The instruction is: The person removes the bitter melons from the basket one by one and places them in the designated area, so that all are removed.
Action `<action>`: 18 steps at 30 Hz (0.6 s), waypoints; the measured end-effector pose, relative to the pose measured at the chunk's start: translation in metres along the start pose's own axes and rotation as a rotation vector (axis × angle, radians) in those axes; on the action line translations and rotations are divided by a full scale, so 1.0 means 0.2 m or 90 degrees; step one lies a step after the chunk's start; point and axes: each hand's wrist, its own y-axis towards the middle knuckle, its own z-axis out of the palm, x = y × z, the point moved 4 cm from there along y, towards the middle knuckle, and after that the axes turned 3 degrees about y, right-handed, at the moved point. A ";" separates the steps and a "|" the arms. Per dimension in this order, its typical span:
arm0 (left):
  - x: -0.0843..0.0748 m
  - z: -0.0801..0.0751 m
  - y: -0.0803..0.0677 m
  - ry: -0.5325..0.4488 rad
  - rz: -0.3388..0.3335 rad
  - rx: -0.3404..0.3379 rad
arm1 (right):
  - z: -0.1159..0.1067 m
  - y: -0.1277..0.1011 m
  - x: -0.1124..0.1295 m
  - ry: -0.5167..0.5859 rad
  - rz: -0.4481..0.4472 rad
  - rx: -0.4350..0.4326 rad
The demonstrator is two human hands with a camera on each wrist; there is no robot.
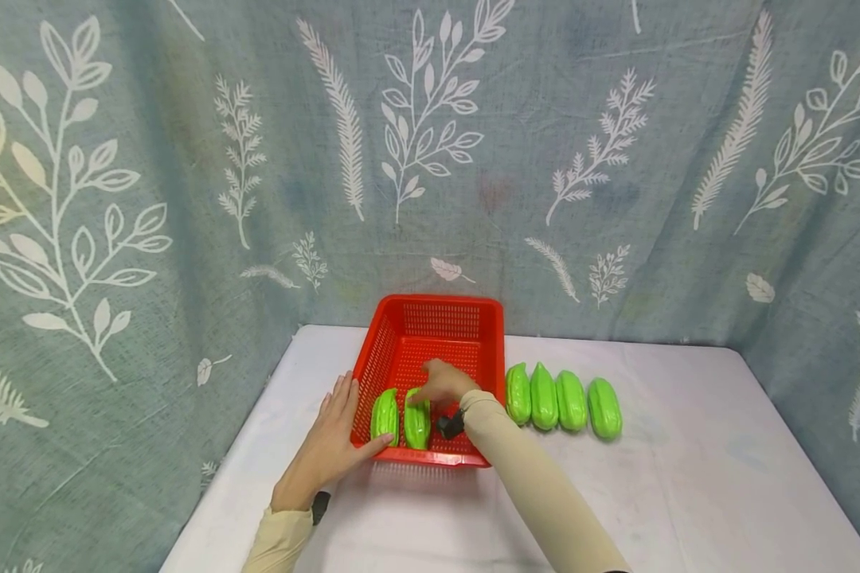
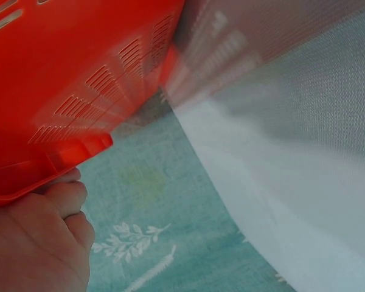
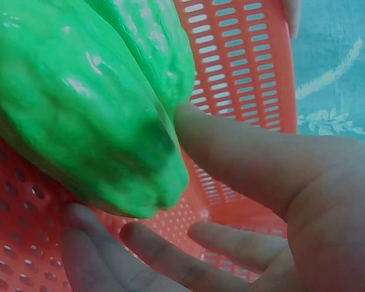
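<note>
A red perforated basket (image 1: 437, 301) stands on the white table, and two green ridged gourds lie side by side at its near left. My right hand (image 1: 440, 382) reaches into the basket and holds the right-hand gourd (image 1: 417, 422). In the right wrist view the thumb (image 3: 231, 152) presses that gourd (image 3: 79, 109) and the fingers (image 3: 109, 255) curve under its end; the other gourd (image 3: 152, 42) lies behind. My left hand (image 1: 333, 446) rests flat against the basket's outer left wall, next to the left gourd (image 1: 385, 415). In the left wrist view its fingers (image 2: 36, 237) sit under the basket's rim (image 2: 61, 170).
Several more green gourds (image 1: 559, 400) lie in a row on the table just right of the basket. A leaf-patterned teal cloth (image 1: 616, 159) hangs behind and at both sides. The white tabletop (image 1: 724, 477) stretches right and toward me.
</note>
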 end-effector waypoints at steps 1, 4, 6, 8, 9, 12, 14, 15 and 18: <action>0.00 0.00 0.00 -0.001 0.001 -0.002 | 0.00 0.00 0.00 -0.004 -0.002 0.000; 0.00 0.00 0.00 -0.002 0.003 -0.009 | 0.01 0.01 0.00 0.000 -0.006 0.006; 0.00 0.00 0.00 -0.001 0.004 -0.013 | 0.01 0.01 0.00 0.007 -0.008 0.008; 0.00 0.00 0.00 0.002 0.004 -0.014 | 0.01 0.01 0.00 0.013 -0.008 0.010; 0.00 0.00 0.00 0.003 0.004 -0.013 | 0.01 0.01 0.00 0.014 -0.008 0.009; 0.00 -0.01 0.00 0.001 0.003 -0.010 | 0.01 0.01 0.00 0.018 -0.006 0.008; 0.00 -0.01 0.00 0.001 0.003 -0.005 | 0.01 0.00 0.01 0.028 -0.004 0.007; 0.00 -0.01 0.00 0.001 0.002 -0.003 | 0.01 0.00 0.01 0.035 -0.005 0.006; 0.00 -0.01 0.00 0.000 0.001 -0.001 | 0.00 0.00 0.01 0.062 -0.006 0.000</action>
